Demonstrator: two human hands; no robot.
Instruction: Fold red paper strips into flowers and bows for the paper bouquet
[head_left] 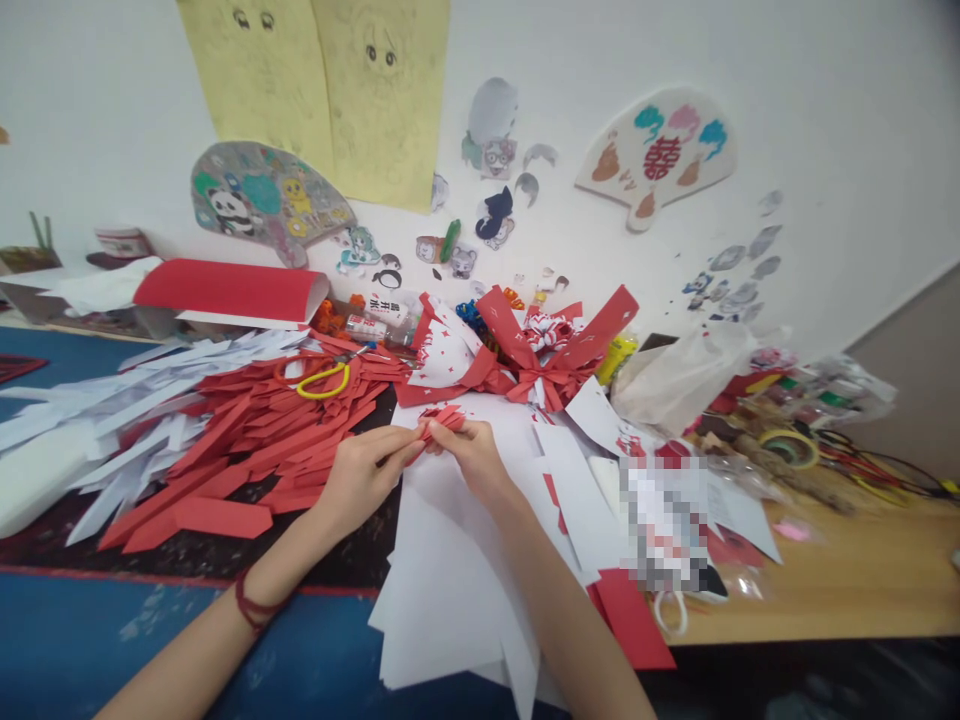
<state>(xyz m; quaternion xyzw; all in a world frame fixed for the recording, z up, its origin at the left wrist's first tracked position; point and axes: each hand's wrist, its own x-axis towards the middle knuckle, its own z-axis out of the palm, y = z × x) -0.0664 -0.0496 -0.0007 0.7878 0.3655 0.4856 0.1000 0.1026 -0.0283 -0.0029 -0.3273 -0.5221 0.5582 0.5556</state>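
Note:
Both hands meet over the white paper sheets (pixel 450 560) in the middle of the table. A small red paper strip (pixel 448 415) is pinched between them; its folds are too small to make out. My left hand (pixel 367 470) has its fingers closed on the strip's left end. On the other end, my right hand (pixel 476 455) grips with thumb and fingertips. Left of the hands lies a heap of red paper strips (pixel 247 440), with yellow-handled scissors (pixel 324 381) resting on it. Just beyond the hands stand red-and-white wrapped paper bouquets (pixel 544 350).
White paper strips (pixel 165 380) spread at the far left, near a rolled red sheet (pixel 232 290). At right are a plastic bag (pixel 682 380), a tape roll (pixel 787 449), cables and loose papers on the wooden tabletop (pixel 840 580). Paper fans and drawings hang on the wall behind.

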